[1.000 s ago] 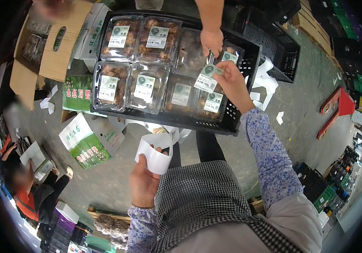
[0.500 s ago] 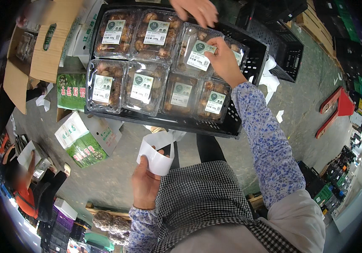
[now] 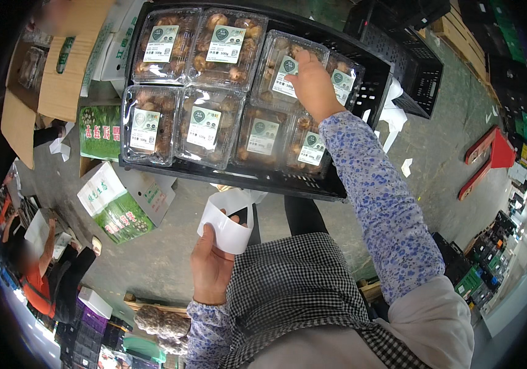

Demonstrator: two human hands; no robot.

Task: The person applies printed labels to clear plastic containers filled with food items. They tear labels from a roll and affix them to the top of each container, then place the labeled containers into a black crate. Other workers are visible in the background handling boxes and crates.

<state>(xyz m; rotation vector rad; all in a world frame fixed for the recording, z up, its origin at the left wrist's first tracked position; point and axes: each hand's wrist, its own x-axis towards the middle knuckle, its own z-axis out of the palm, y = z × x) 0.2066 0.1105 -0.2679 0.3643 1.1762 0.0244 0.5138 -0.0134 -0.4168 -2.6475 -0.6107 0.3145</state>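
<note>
My left hand point(image 3: 211, 270) grips a looped strip of glossy white backing paper point(image 3: 234, 240), its thumb along the edge. My right hand point(image 3: 317, 89) lies over a clear plastic box of brown mushrooms point(image 3: 267, 74), thumb and fingers on its green-and-white label point(image 3: 288, 69); some fingertips are hidden. That box sits higher and tilted among several similar labelled boxes, such as a mushroom box point(image 3: 205, 126), in two rows in a black crate point(image 3: 245, 179).
Left of the crate stand an open brown carton point(image 3: 60, 80) and a green printed carton point(image 3: 100, 132); another printed carton point(image 3: 122, 206) lies nearer. To the right are a black crate point(image 3: 426, 80) and red pallet-jack forks point(image 3: 491, 154). A person in orange point(image 3: 39, 292) is at far left.
My right hand has shifted slightly left and flattened over the label from a pinch near its edge. A co-worker's hand at the crate's far edge has left view. My left hand stays put.
</note>
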